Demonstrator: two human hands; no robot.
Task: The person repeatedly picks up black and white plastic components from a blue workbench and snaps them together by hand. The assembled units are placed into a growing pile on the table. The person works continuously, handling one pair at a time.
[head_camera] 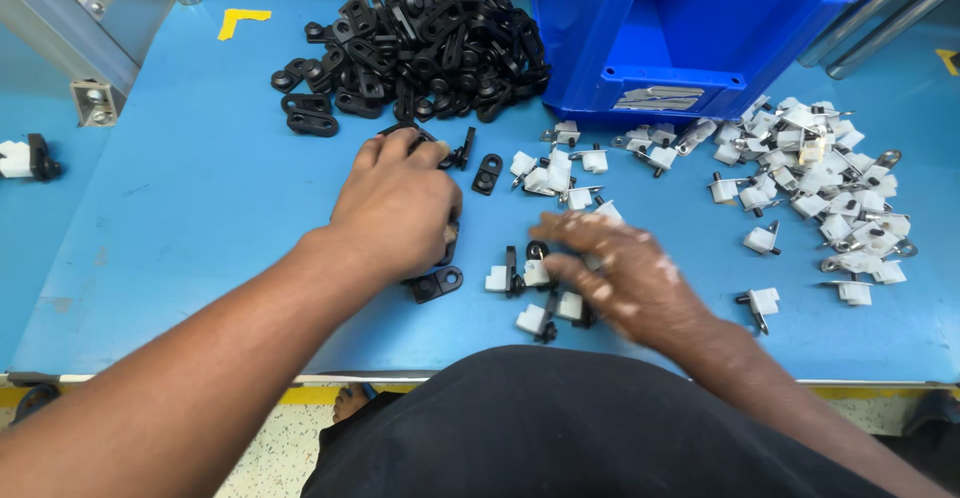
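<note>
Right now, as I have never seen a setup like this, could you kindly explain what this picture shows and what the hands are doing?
There is no machine here: a person works with two bare hands, and the single picture comes from a camera worn on their head, looking down at a blue table.

The left hand rests palm down over a few black plastic pieces; what it grips underneath is hidden. The right hand is blurred and reaches over a small group of joined black-and-white parts; whether it holds one cannot be told.

Farther back lies a heap of black links. To the right stands a blue bin, and in front of it a scatter of small white parts with metal pins. One more black-and-white part sits alone at the far left.
</note>
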